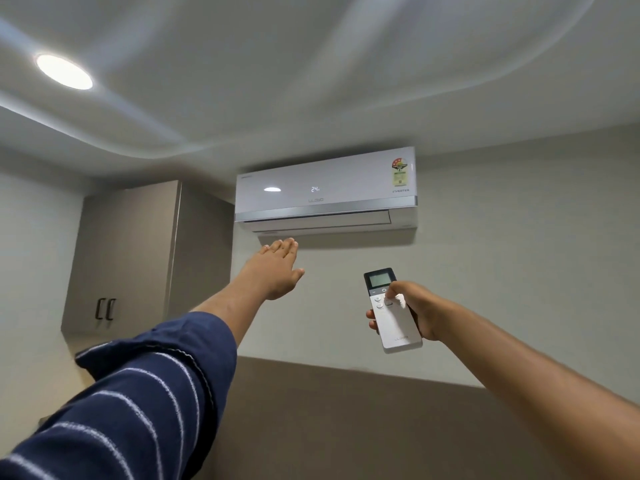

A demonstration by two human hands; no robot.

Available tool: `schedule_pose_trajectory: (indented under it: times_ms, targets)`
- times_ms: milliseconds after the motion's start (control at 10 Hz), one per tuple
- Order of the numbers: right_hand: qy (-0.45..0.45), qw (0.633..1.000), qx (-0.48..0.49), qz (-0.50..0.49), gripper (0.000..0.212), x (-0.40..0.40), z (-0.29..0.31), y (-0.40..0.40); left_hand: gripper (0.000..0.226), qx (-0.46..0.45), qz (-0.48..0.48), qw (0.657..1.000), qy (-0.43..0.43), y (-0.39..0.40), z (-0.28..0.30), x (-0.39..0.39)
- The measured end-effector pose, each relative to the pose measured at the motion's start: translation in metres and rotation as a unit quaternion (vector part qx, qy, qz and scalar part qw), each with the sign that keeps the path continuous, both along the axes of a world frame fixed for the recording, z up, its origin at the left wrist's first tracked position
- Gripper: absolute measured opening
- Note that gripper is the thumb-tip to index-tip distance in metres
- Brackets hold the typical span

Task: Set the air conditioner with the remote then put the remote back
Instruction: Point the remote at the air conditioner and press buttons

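head view: a white wall-mounted split air conditioner (pixel 325 192) with a silver strip along its lower front hangs high on the pale wall, just under the ceiling. its front shows the digits 24, and a coloured energy sticker (pixel 399 172) sits near its right end. the long flap along its underside looks only slightly parted; how far cannot be told.

the left hand (pixel 278 270) is raised on an outstretched arm in a dark blue sleeve with thin white stripes (pixel 145 386). its fingers are straight, held close together, the thumb spread to the side, gripping nothing. the fingertips are just below the unit's left underside, apart from it.

the right hand (pixel 414 311) is wrapped around a slim white remote with a dark top and small grey screen (pixel 391 311), held upright and aimed towards the unit. the thumb lies on the buttons just under the screen; the other fingers curl behind the body. the remote is below and right of the unit, well apart from it.

a grey-brown upper cabinet with dark handles (pixel 138 258) is fixed left of the unit. a round lit ceiling lamp (pixel 64 71) glows at upper left.
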State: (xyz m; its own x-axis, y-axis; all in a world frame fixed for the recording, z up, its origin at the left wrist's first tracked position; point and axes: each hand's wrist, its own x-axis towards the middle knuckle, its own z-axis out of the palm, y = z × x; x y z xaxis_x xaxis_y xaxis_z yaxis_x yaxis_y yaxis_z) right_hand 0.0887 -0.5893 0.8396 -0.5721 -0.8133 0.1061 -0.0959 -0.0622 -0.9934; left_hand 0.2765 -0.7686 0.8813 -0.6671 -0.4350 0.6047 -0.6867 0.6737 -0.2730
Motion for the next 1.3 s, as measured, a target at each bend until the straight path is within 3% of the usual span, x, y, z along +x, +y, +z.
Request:
schedule_pose_trajectory:
  times_ms: [700, 1300]
  targets:
    - [0.005, 1.000, -0.009, 0.003, 0.031, 0.027, -0.007, 0.013, 0.066, -0.001, 0.004, 1.000, 0.004, 0.012, -0.008, 0.018]
    - [0.014, 1.000, -0.010, -0.019, 0.019, 0.055, -0.010, 0.004, 0.067, 0.004, 0.007, 1.000, 0.005, 0.011, -0.011, 0.033]
